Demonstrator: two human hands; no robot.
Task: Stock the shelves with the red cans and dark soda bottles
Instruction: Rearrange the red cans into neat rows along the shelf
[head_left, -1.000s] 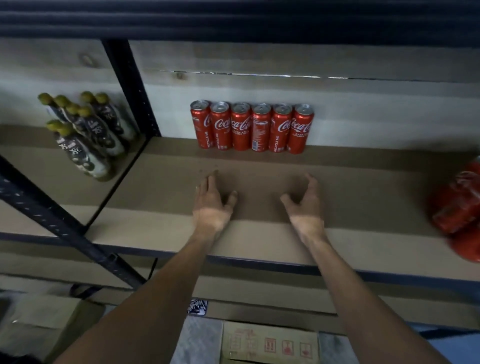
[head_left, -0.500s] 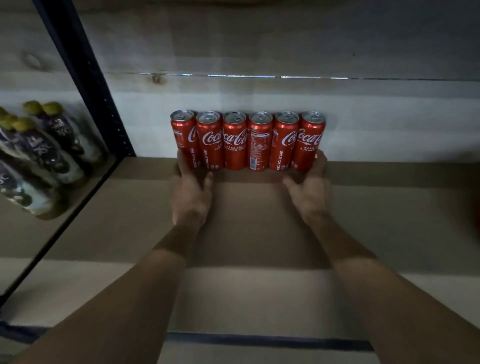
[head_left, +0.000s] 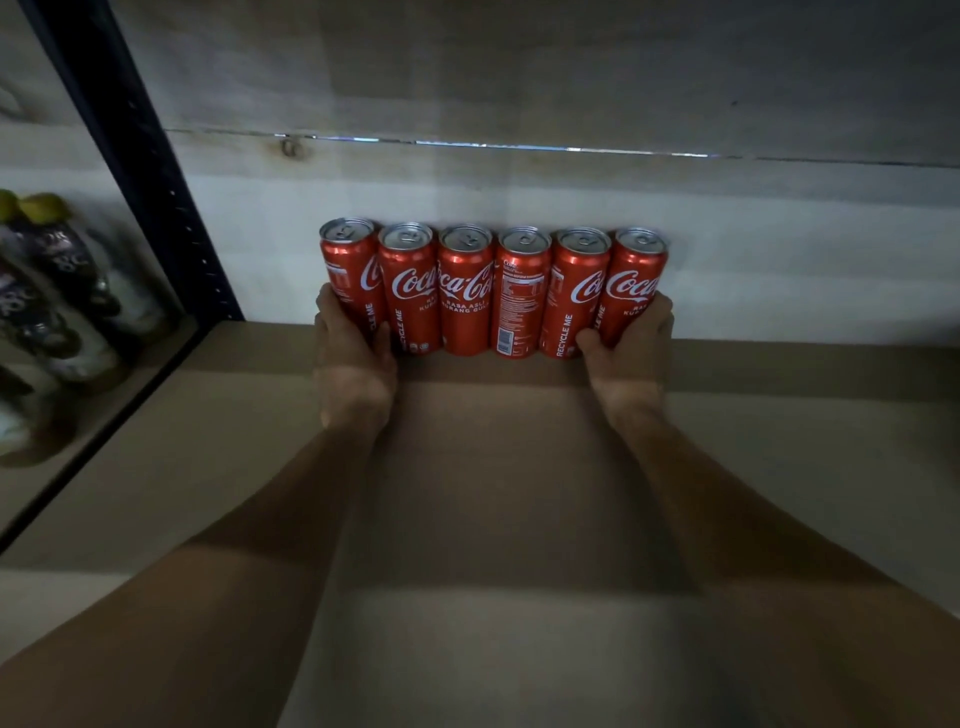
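Several red cans (head_left: 465, 291) stand upright in one tight row against the back wall of the brown shelf board (head_left: 493, 467). My left hand (head_left: 353, 358) wraps round the lower part of the leftmost can (head_left: 347, 260), fingers behind it and thumb in front. My right hand (head_left: 631, 353) grips the rightmost can (head_left: 638, 270) the same way. Both forearms reach straight in over the shelf. Dark soda bottles with yellow-green caps (head_left: 57, 291) stand blurred in the neighbouring bay at the left.
A dark metal upright (head_left: 140, 161) divides this bay from the left one. A pale wooden wall (head_left: 519, 93) closes the back. Bare shelf board lies on both sides of the can row and in front of it.
Both hands went from lying flat on the shelf to the ends of the can row and now grip the two end cans. The view has moved closer to the cans.
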